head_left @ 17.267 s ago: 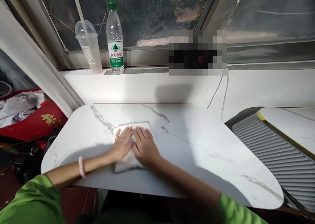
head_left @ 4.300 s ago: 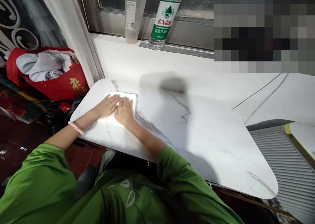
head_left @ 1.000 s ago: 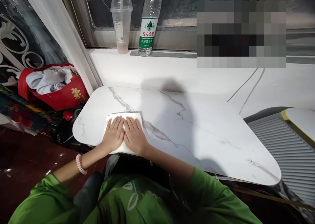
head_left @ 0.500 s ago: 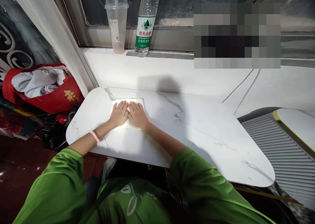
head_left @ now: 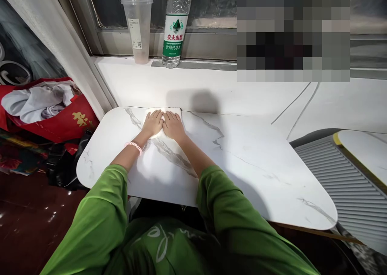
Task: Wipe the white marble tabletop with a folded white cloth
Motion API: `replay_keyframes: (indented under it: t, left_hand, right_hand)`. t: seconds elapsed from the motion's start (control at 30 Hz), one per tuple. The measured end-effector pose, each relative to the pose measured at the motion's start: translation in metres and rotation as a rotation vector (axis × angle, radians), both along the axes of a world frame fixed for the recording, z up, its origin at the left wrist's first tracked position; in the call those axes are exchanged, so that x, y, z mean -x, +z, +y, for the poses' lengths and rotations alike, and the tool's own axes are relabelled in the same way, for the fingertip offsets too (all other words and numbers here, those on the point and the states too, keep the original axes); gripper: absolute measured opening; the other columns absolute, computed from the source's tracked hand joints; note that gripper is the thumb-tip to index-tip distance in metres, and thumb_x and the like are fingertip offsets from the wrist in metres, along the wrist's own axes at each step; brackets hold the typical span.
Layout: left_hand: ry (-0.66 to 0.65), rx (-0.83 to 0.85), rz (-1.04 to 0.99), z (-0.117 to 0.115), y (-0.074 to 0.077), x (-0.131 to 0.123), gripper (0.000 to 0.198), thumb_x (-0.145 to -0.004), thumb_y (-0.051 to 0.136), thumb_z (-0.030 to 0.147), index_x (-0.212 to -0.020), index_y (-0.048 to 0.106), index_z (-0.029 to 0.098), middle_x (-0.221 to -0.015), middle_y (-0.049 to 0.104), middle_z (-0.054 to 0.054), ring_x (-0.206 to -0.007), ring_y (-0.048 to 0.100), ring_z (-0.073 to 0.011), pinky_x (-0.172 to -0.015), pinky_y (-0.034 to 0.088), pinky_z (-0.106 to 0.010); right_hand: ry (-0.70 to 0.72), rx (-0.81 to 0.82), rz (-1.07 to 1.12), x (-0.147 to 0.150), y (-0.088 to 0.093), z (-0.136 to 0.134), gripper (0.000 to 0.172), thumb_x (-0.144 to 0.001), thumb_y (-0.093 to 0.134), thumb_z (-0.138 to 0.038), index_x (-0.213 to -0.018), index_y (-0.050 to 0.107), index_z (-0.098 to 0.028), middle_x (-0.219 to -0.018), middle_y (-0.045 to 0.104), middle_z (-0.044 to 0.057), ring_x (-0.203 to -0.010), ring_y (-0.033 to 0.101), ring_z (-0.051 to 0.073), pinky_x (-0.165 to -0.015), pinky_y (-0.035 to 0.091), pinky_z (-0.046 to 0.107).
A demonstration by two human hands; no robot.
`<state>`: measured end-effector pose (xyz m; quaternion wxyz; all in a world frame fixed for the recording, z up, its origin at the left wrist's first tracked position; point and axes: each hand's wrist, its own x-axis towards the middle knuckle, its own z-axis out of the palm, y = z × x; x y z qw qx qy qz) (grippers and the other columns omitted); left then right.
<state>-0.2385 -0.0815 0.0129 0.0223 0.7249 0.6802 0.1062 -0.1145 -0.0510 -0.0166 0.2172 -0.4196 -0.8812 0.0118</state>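
A white cloth (head_left: 165, 109) lies flat on the white marble-patterned table (head_left: 250, 146), its far edge at the wall. My left hand (head_left: 152, 123) presses down on the cloth with its fingers stretched out; a pink coiled band (head_left: 134, 146) is round that wrist. Beside it, thumbs touching or nearly so, my right hand (head_left: 173, 124) also rests flat on the cloth, fingers extended. Both hands are open, and they cover the middle of the cloth.
On the sill behind the table stand a lidded plastic cup (head_left: 139, 29) and a water bottle (head_left: 174, 35). To the left, a red bag (head_left: 69, 115) holds white fabric. A grey ridged seat (head_left: 332, 178) is on the right. Part of the upper right is blurred out.
Both hands have slid the cloth away from me and slightly right, up to the wall side of the table. The view has shifted a little.
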Motion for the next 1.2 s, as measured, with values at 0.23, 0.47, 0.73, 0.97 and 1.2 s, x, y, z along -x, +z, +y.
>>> replay_keyframes:
  t: [0.23,0.47,0.73,0.97,1.2]
  left_hand:
    - [-0.025,-0.081,0.045,-0.069,-0.005,-0.03,0.051,-0.097,0.027,0.021,-0.143,0.042,0.005,-0.151,0.041,-0.014,-0.143,0.033,-0.0249,-0.12,0.017,-0.048]
    - [-0.139,-0.127,0.109,-0.156,-0.006,-0.071,0.054,-0.098,0.029,0.025,-0.143,0.038,-0.004,-0.15,0.038,-0.025,-0.145,0.025,-0.0354,-0.118,0.015,-0.057]
    - [-0.276,-0.057,0.101,-0.196,-0.007,-0.098,0.057,-0.097,0.033,0.027,-0.145,0.033,-0.005,-0.152,0.032,-0.027,-0.146,0.021,-0.0369,-0.118,0.017,-0.056]
    - [-0.245,-0.047,0.087,-0.168,-0.013,-0.101,0.057,-0.096,0.032,0.026,-0.145,0.036,-0.004,-0.154,0.032,-0.023,-0.146,0.022,-0.0343,-0.119,0.017,-0.054]
    - [-0.219,-0.013,0.065,-0.064,-0.011,-0.105,0.056,-0.096,0.031,0.023,-0.146,0.035,-0.002,-0.154,0.033,-0.02,-0.145,0.026,-0.0309,-0.12,0.016,-0.049]
  right_hand:
    - [0.098,0.004,-0.087,-0.038,0.002,-0.057,0.055,-0.096,0.026,-0.021,-0.142,0.043,0.001,-0.149,0.043,0.019,-0.14,0.036,0.03,-0.117,0.022,0.048]
    - [0.208,-0.031,-0.146,-0.095,0.005,-0.137,0.057,-0.097,0.024,-0.025,-0.143,0.04,0.004,-0.15,0.04,0.022,-0.143,0.031,0.03,-0.118,0.023,0.05]
    - [0.156,0.062,-0.12,-0.131,0.013,-0.187,0.055,-0.093,0.03,-0.022,-0.14,0.045,0.002,-0.148,0.043,0.021,-0.142,0.034,0.03,-0.117,0.026,0.052]
    - [0.117,0.078,-0.08,-0.128,0.01,-0.163,0.056,-0.09,0.031,-0.018,-0.141,0.046,-0.002,-0.148,0.045,0.019,-0.142,0.036,0.027,-0.117,0.024,0.052]
    - [0.01,0.115,-0.093,-0.124,0.009,-0.064,0.056,-0.089,0.03,-0.017,-0.14,0.047,-0.002,-0.148,0.046,0.017,-0.14,0.037,0.026,-0.118,0.024,0.046]
